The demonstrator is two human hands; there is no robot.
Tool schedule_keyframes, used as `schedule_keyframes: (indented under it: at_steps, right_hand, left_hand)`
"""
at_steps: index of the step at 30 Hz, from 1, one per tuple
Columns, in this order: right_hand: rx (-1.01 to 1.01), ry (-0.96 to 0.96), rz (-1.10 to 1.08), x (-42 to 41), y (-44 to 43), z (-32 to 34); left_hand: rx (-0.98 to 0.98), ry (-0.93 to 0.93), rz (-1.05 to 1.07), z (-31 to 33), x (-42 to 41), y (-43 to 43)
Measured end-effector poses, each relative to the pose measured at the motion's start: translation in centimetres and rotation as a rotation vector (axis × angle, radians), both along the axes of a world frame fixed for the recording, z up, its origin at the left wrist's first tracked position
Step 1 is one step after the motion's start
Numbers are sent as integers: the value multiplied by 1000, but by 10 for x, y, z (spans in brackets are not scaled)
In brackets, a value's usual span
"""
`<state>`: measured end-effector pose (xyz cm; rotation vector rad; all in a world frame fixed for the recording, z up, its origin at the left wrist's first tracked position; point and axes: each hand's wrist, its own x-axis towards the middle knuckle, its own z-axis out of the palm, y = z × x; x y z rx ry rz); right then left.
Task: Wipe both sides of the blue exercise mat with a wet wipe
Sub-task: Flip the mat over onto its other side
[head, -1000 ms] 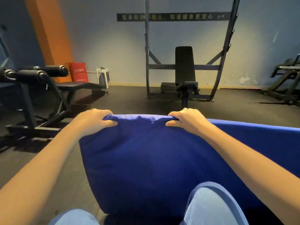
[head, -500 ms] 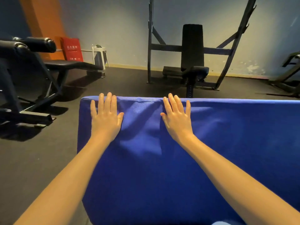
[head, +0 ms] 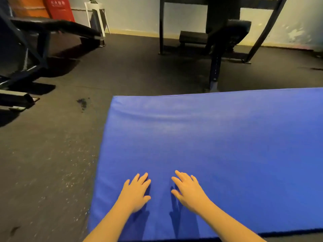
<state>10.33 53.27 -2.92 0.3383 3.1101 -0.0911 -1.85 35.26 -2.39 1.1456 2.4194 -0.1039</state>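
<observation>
On the dark floor (head: pixel 52 154) the blue exercise mat (head: pixel 218 140) lies flat, long axis running left to right, most of it far and right of the left hand (head: pixel 135 194) and right hand (head: pixel 189 193), which lie empty, fingers splayed, slightly apart, over its near-left end.

One blue exercise mat (head: pixel 218 145). Two hands: left hand (head: pixel 135 193), right hand (head: pixel 189 191). Two benches, left bench (head: pixel 56 26) and centre bench (head: pixel 227 32), plus one white stool (head: pixel 97 13).

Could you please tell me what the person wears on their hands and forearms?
Nothing visible: the left hand and right hand are bare, with no gloves or watch, and both forearms are uncovered, no sleeve in view.
</observation>
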Motion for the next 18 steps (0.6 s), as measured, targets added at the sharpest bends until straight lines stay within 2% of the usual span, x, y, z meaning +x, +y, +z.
schedule_keyframes:
  at_steps: [3,5,10,14,18]
  right_hand:
    - [-176,-290,-9,16,-2,-46]
    - [-204,-437,-32,24,-4,-62]
    - [-239,-470,-48,32,-5,-82]
    - [-150,-503,31,49,-14,-88]
    - [-20,-496,28,65,-22,-97]
  left_hand:
    - [-114,-76,-44,-46,9,-3]
    - [-138,-65,-81,-66,16,-7]
    - [-226,-43,-222,-85,50,-17]
    - [-278,54,-247,-91,54,-19]
    - [-266,27,-281,-91,54,-17]
